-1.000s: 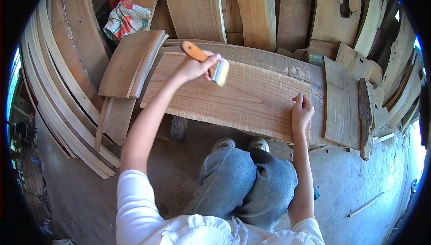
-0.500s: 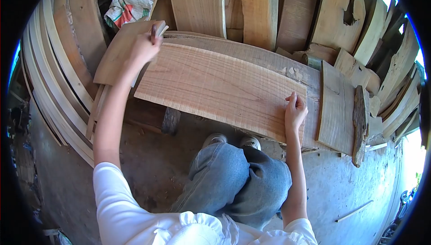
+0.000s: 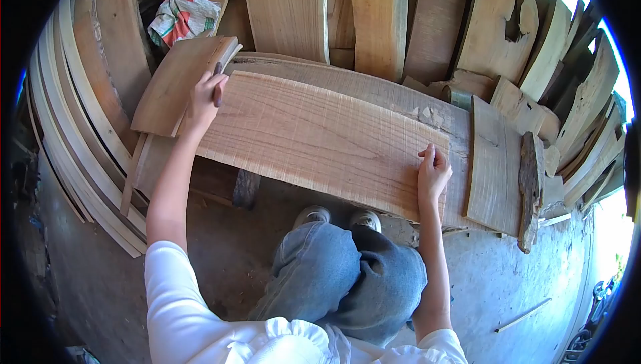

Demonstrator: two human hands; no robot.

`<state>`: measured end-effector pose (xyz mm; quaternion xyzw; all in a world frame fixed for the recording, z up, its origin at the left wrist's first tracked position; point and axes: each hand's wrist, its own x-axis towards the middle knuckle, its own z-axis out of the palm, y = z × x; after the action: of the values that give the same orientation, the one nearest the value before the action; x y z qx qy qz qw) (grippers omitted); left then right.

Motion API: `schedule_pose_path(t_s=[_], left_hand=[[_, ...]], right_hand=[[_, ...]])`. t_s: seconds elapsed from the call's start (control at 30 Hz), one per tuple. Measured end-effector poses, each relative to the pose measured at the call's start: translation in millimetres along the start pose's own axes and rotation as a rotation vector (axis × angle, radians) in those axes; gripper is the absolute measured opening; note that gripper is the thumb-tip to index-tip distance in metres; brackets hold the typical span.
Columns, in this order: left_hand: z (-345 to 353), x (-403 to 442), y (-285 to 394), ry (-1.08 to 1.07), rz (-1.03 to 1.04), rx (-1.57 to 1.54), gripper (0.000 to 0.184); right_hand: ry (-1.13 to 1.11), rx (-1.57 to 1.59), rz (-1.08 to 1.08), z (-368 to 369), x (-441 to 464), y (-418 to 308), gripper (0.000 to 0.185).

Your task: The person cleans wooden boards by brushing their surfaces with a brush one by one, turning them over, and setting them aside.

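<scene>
A long reddish-brown board [image 3: 314, 130] lies across a larger rough slab [image 3: 374, 90]. At the board's left end, my left hand [image 3: 207, 100] is closed around the wooden handle of a brush [image 3: 218, 87]; the bristles do not show from here. Near the board's right end my right hand [image 3: 434, 170] rests with its fingers curled in, and what they may hold is too small to tell.
Short planks [image 3: 183, 84] are stacked at the left, beside long curved strips [image 3: 73, 130]. Another board [image 3: 497, 164] and a bark-edged piece [image 3: 531, 190] lie right. Tall planks [image 3: 287, 10] lean behind. A crumpled bag [image 3: 183, 17] sits back left. A thin stick [image 3: 524, 315] is on the floor.
My left hand has moved left with the brush, from above the board to its left end, and the bristles have gone out of sight. My right hand stays at the board's right end.
</scene>
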<state>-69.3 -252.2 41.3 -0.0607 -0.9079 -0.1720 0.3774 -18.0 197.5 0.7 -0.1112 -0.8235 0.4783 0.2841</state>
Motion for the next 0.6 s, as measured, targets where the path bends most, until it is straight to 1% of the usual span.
schedule_pose_path(t_s=[0.03,0.07,0.1,0.13,0.2,0.23,0.27,0.3,0.33,0.37,0.4,0.43,0.47,0.5,0.53,0.57,0.6], left_hand=[[-1.8,0.6,1.7,-0.009,0.001,0.003,0.010],[-2.3,0.9,4.0,0.002,0.042,-0.023,0.012],[-0.7,0.6,7.8,0.016,0.081,-0.050,0.016],[14.3,-4.1,8.4,0.008,-0.100,-0.318,0.026],[22.3,-4.5,38.9,-0.148,-0.460,-0.807,0.035],[27.0,-7.1,49.6,-0.221,-0.551,-0.882,0.043],[23.3,-10.3,85.2,-0.211,-0.628,-0.972,0.043],[27.2,-15.0,109.0,-0.256,-0.693,-1.029,0.043],[31.7,-19.4,132.6,-0.341,-0.717,-1.074,0.043],[44.1,-23.9,152.3,-0.415,-0.669,-1.155,0.043],[52.9,-26.8,174.0,-0.507,-0.608,-1.244,0.043],[61.7,-27.1,195.4,-0.607,-0.532,-1.272,0.042],[73.6,-30.0,219.4,-0.642,-0.516,-1.360,0.040],[82.8,-30.3,241.0,-0.740,-0.491,-1.403,0.039],[88.2,-29.0,264.3,-0.862,-0.592,-1.474,0.040],[105.3,-33.1,282.3,-0.881,-0.492,-1.530,0.040],[114.5,-35.1,297.8,-0.930,-0.425,-1.518,0.041]], right_hand=[[-0.005,0.001,0.012,0.2,-0.9,-2.0,0.033],[0.013,0.024,-0.030,3.5,-0.3,5.5,0.036],[0.007,0.019,-0.027,3.5,-0.8,7.3,0.036],[0.001,0.020,-0.021,3.3,-0.4,8.3,0.036],[0.001,0.020,-0.015,2.0,0.0,7.6,0.036],[-0.007,0.001,-0.001,0.4,0.1,5.5,0.034],[-0.014,-0.016,0.014,0.2,-0.1,3.9,0.033],[-0.013,-0.014,0.015,0.6,0.1,4.4,0.033],[-0.012,0.011,0.028,0.8,0.9,5.8,0.033],[-0.014,0.034,0.039,1.3,0.9,6.2,0.034],[0.036,0.087,0.026,1.5,0.4,5.0,0.036],[0.078,0.186,0.047,1.8,0.0,7.6,0.037],[0.122,0.284,0.066,0.5,0.6,10.2,0.038],[0.170,0.370,0.099,-1.5,-1.4,4.1,0.038],[0.170,0.359,0.092,-2.7,0.2,6.6,0.038],[0.229,0.452,0.099,-1.5,2.2,13.0,0.038],[0.290,0.547,0.107,0.0,3.9,19.0,0.037]])
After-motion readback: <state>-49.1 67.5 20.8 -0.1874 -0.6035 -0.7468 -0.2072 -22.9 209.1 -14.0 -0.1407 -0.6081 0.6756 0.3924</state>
